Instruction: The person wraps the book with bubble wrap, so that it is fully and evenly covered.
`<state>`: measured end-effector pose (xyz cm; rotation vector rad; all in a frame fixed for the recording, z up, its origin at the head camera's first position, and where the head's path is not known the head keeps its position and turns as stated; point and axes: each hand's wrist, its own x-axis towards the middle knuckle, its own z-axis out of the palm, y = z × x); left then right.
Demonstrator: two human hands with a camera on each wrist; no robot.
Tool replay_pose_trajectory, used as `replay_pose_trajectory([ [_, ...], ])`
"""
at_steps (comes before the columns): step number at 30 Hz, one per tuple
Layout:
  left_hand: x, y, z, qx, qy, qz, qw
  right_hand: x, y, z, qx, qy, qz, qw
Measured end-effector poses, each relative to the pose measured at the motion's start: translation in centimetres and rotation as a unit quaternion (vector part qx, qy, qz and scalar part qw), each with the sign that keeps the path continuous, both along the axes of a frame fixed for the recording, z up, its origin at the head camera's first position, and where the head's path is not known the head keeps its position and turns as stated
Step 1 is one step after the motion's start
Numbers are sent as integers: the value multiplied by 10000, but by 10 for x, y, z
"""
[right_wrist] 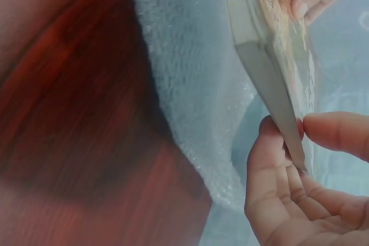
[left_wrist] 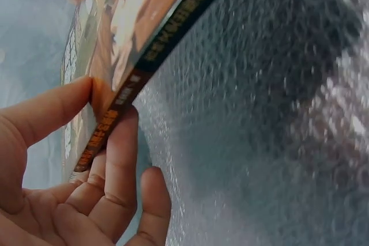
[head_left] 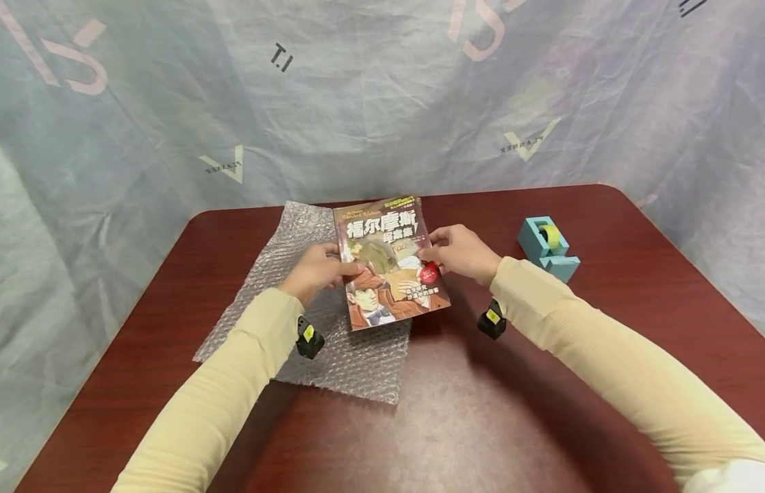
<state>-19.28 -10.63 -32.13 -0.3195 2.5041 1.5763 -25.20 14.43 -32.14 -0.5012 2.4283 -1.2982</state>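
Observation:
A paperback book [head_left: 391,263] with an illustrated cover and large white Chinese characters is held up by both hands, cover facing up. My left hand [head_left: 317,270] pinches its spine side, thumb on the cover and fingers beneath. On the opposite side, my right hand [head_left: 462,252] grips the page edge the same way. Below the book, a sheet of bubble wrap [head_left: 357,366] lies flat on the table, partly hidden by the book and the left arm. In the left wrist view, a gap shows between the book's dark spine [left_wrist: 167,33] and the bubble wrap.
A teal tape dispenser [head_left: 545,246] with a yellow-green roll stands on the dark red wooden table [head_left: 481,411], to the right of the right hand. Behind the table hangs a grey printed cloth [head_left: 370,123]. A small black device sits at each wrist.

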Motion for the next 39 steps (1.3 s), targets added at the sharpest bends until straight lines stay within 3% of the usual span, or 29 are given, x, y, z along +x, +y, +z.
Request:
replay_pose_trajectory([
  [11,1,-22,9,-160,-141,94,9997,0,-25,1,-69,33,27,10000],
  [19,6,-41,7,-302,-252,303,9988,2,-52,-3,-244,-33,-192,9995],
  [23,6,-50,4,-588,-340,424,9968,3,-65,-7,-230,-5,-253,9994],
  [29,5,-62,0,-1214,-562,327,9905,3,-79,-16,-157,-29,-191,9997],
  [39,4,-73,-7,-1761,-710,339,9812,3,-98,-24,4,-244,-86,9997],
])
